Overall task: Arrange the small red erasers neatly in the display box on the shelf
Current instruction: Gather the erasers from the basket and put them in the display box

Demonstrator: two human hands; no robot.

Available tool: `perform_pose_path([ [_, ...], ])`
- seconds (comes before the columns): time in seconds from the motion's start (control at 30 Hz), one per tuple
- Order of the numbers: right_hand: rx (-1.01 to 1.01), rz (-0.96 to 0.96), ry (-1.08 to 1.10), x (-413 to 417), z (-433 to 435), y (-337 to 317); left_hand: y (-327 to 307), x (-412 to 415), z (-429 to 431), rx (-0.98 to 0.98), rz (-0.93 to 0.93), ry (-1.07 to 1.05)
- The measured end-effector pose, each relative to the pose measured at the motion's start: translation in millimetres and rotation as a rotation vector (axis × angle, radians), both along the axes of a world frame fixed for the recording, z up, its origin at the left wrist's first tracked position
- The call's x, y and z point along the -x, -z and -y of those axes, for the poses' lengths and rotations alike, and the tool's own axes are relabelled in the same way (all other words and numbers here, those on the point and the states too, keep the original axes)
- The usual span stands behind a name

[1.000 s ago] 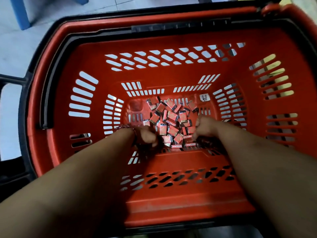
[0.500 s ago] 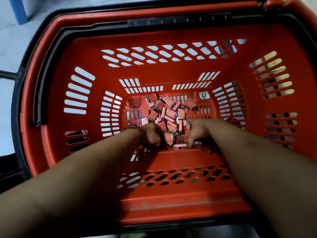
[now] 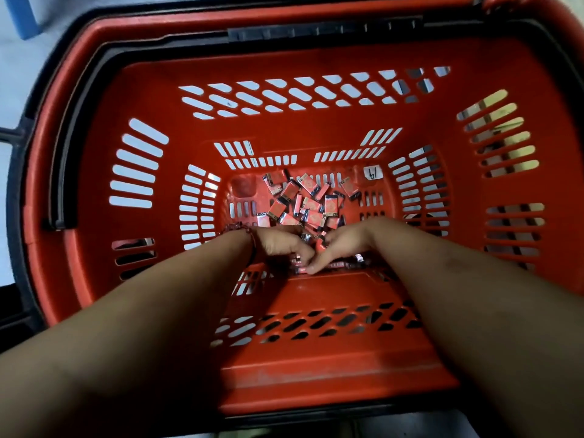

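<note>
Two hands, head cam only: you're reaching both forearms down into a red basket (image 3: pixel 316 377), right to its btm. Dozens of small red erasers (image 3: pixel 311 207) are lying there in a loose heap, some flat, some on edge, pointing every which way, from mid-btm toward the far wall. Your L hand (image 3: pixel 281 243) is working at the near edge of the heap, fingers curling in & pinching erasers at the tips. Your R hand (image 3: pixel 346 245) is sitting just beside it, fingers bending down onto the heap & meeting the L's. Can't tell if it's gripping anything or only pressing. A beaded bracelet (image 3: pixel 235 229) is sitting on your L wrist. A white sticker (image 3: pixel 373 173) w/ handwritten digits is showing on the btm, far R corner. A black handle (image 3: pixel 316 31) is lying folded along the far rim. Pale floor (image 3: pixel 19 74) is showing outside the basket, at L.
</note>
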State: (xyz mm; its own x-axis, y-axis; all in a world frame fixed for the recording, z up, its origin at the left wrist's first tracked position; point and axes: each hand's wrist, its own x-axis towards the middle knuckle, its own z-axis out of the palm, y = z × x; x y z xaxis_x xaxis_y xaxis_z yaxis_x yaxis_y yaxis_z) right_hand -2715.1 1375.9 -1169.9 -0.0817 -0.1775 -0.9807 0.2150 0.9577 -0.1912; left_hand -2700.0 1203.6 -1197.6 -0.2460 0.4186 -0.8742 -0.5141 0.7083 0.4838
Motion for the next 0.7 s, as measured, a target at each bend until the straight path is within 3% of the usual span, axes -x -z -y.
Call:
perform_pose_path([
  [0.17,-0.016,-0.138,-0.012,-3.9,5.8,2.9,-4.6,-1.7,1.2,0.091,-0.049,-0.047],
  [0.33,0.014,-0.08,0.04,-0.3,8.7,-0.4,-1.8,-1.3,1.9,0.102,-0.107,-0.024],
  [0.6,0.051,-0.101,-0.045,-4.3,17.7,1.3,-9.1,1.9,7.2,-0.017,0.121,-0.119],
  [0.7,0.077,-0.092,-0.041,-3.1,15.3,3.3,-14.4,-0.7,7.0,-0.03,0.06,-0.168],
])
